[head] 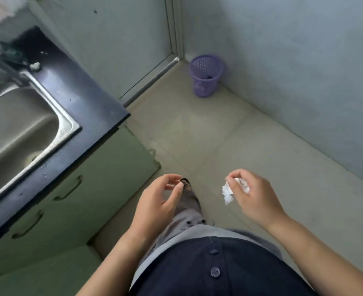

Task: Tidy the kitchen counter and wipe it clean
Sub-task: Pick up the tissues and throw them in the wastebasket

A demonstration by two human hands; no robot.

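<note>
- The right hand (pixel 254 196) pinches a crumpled white tissue (pixel 227 192) between thumb and fingertips, over the floor at near right.
- The left hand (pixel 161 201) is empty, fingers loosely curled and apart.
- The dark counter (pixel 86 99) with its steel sink (pixel 16 129) lies at left.
- A purple mesh bin (pixel 206 75) stands in the far corner.

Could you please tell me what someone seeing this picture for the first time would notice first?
Probably the crumpled white paper tissue pinched in the right hand at lower centre, with the left hand open and empty beside it. Next, the purple perforated plastic waste basket standing in the far corner of the pale tiled floor. On the left, the stainless steel sink sits in the dark countertop.
</note>
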